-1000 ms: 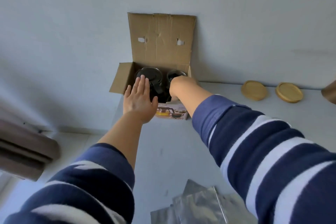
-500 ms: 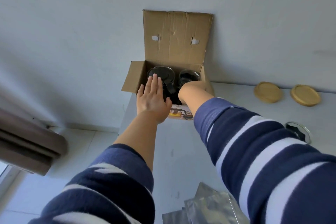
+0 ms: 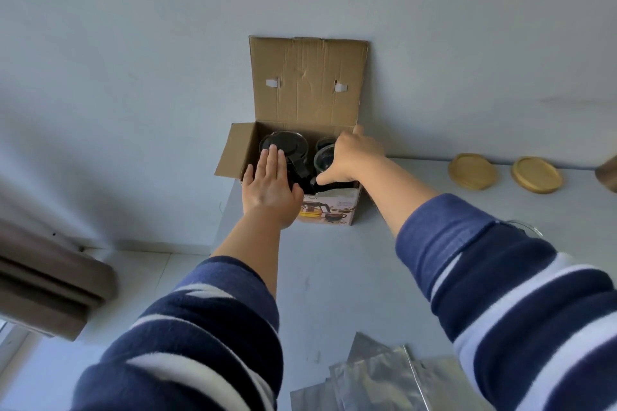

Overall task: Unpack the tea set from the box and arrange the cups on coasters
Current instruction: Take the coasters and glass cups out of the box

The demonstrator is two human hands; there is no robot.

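An open cardboard box stands at the table's back left corner, its lid flap leaning on the wall. Inside on the left sits a glass teapot with a black lid. My left hand lies flat with straight fingers on the box's front edge, its fingertips on the teapot lid. My right hand reaches into the right half and grips a glass cup at the box's top; another cup shows behind it. Two round wooden coasters lie by the wall to the right.
The white table ends just left of the box. Silvery foil bags lie at the near edge. A glass rim peeks out behind my right sleeve. A brown object sits at the far right.
My right hand, sunk deep in the box before, has come up with a glass cup in its grip. My left hand has slid slightly forward onto the teapot lid.
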